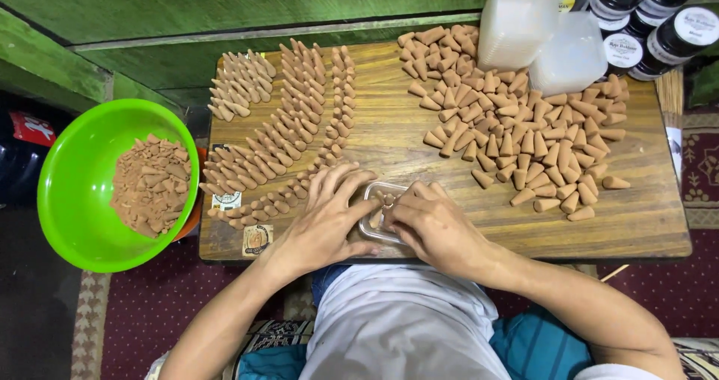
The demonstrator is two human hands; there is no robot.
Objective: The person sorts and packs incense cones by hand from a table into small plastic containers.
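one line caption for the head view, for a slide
Both hands, left and right, on a clear tray of brown cones on a table.
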